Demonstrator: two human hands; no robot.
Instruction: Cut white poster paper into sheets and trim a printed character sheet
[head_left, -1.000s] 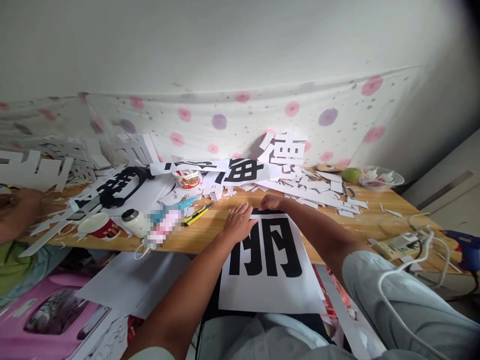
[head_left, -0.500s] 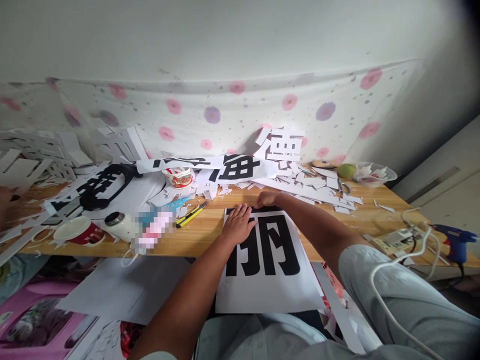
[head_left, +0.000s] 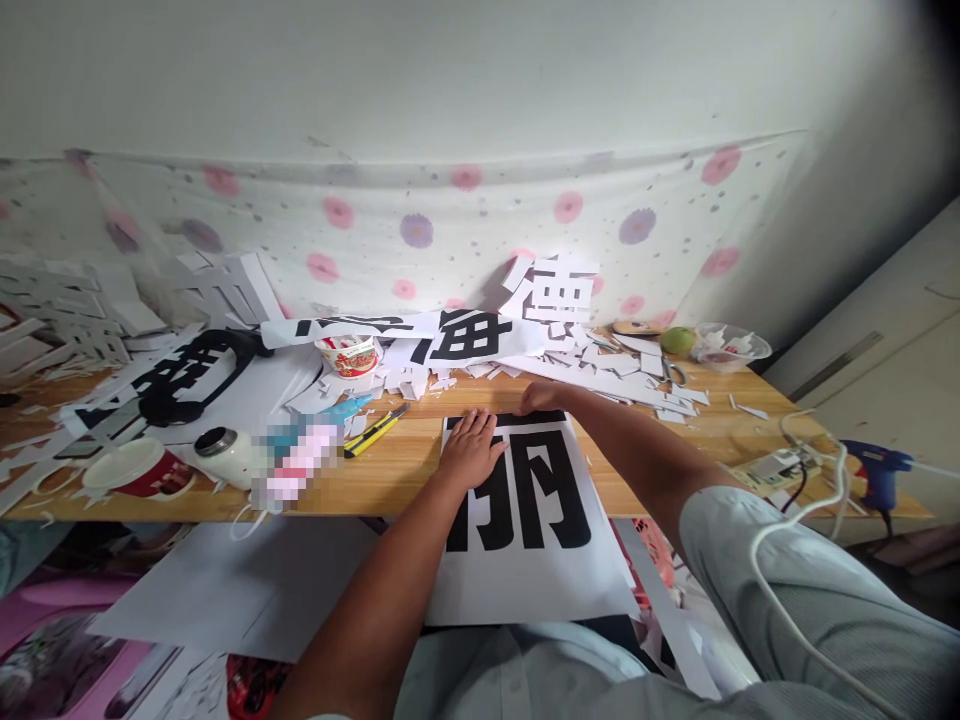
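A white paper sheet point(head_left: 525, 590) printed with a large black Chinese character lies in front of me, partly past the table's front edge. My left hand point(head_left: 472, 448) rests flat on its upper left part, fingers stretched out. At the sheet's top edge, right of the left hand, my right hand point(head_left: 541, 397) is closed with its fingertips down by the black top stroke. Whatever it may hold is hidden. A yellow utility knife point(head_left: 377, 432) lies on the table to the left of the sheet.
Behind are paper scraps point(head_left: 615, 375), a white cut-out character point(head_left: 551, 290) and a noodle tub point(head_left: 348, 356). Left stand a white bottle point(head_left: 225, 455) and a red-and-white cup point(head_left: 142, 468). A blue glue gun point(head_left: 876, 468), power strip point(head_left: 776, 465) and white cable point(head_left: 757, 570) are right.
My right hand has shifted a little to the right along the sheet's top edge. The left hand stays pressed on the paper. The view has turned slightly right.
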